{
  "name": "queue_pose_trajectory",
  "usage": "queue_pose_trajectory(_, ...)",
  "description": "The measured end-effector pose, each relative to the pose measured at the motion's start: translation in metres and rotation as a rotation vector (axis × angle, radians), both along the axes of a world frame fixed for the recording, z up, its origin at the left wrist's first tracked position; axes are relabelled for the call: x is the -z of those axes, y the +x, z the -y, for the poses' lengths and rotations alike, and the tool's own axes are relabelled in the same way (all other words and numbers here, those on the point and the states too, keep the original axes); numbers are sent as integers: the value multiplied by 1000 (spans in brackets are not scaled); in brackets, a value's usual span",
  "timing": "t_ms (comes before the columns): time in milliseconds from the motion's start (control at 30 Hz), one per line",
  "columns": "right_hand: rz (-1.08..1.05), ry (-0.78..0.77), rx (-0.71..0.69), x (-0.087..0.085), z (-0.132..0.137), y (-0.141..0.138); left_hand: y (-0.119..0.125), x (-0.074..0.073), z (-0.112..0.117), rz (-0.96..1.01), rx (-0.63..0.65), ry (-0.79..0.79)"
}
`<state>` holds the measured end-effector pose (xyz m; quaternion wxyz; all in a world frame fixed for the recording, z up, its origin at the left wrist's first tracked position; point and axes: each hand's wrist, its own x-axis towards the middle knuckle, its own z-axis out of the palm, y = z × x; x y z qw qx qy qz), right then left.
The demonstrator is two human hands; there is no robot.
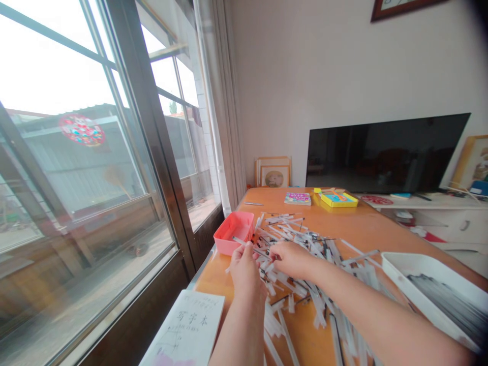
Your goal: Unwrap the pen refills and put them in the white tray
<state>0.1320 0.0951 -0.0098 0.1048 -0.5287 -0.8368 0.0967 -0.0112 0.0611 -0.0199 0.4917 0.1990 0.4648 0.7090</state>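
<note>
My left hand [244, 262] is closed on a slim pen with a translucent barrel [241, 241], held slantwise in front of the pink box. My right hand [287, 258] is closed too, its fingertips pinched at the pen's right end, which they partly hide. Both hands are just over a loose heap of translucent pen parts [301, 236], white, clear and black, spread across the table. A pink open box [229, 247] stands just beyond my left hand. Its visible floor looks bare.
On the right, a white tray [396, 262] holds many thin dark rods [450, 300]. A notebook [194, 325] lies at the near left of the wooden table [267, 195]. Farther back are a lone pen [253, 204], a colourful booklet [297, 199] and a yellow tray [339, 204]. Glass doors border the left side.
</note>
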Motion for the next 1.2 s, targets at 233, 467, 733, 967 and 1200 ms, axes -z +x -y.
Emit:
queue_pose_trajectory(233, 53, 82, -9, 7, 9, -15, 0, -3, -1, 14, -14, 11)
queue_pose_trajectory(467, -44, 93, 49, -1, 14, -8, 0, -6, 0, 21, -1, 28)
queue_pose_trajectory(733, -484, -114, 165, -2, 55, 28, 9, -15, 8, 95, 81, 81)
queue_pose_trajectory(967, -998, -303, 309, -6, 103, 44, 29, -16, 19, 104, 251, 160)
queue_pose_trajectory(1200, -1119, -360, 303, -10, 115, 48, 39, -16, 25, 80, 319, 199)
